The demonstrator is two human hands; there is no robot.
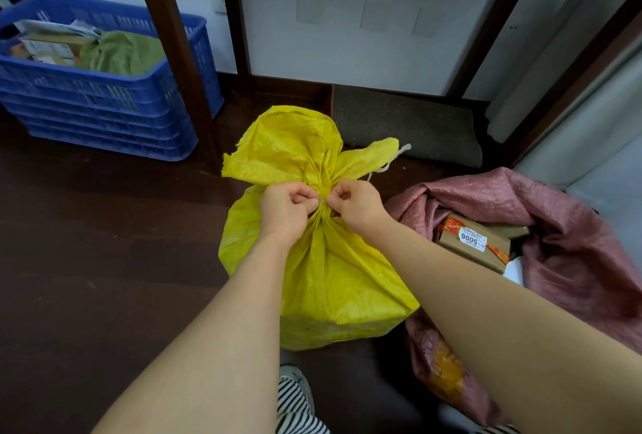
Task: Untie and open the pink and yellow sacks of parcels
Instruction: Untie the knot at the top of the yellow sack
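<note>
A yellow woven sack (333, 287) stands on the dark floor in the middle, its neck gathered and bound by a thin white string (391, 161) whose loose end trails up and right. My left hand (286, 207) and my right hand (354, 202) pinch the knot at the neck from either side, fingers curled tight. To the right lies the pink sack (562, 225) with its mouth spread wide; a brown cardboard parcel (476, 242) with a white label shows inside.
A blue plastic crate (104, 100) with papers and green cloth stands at the back left. Dark wooden table legs (180, 62) rise behind the sack. A grey mat (410, 124) lies by the wall. White curtain (569, 93) hangs at right. My striped trouser leg and shoe (298, 395) are below.
</note>
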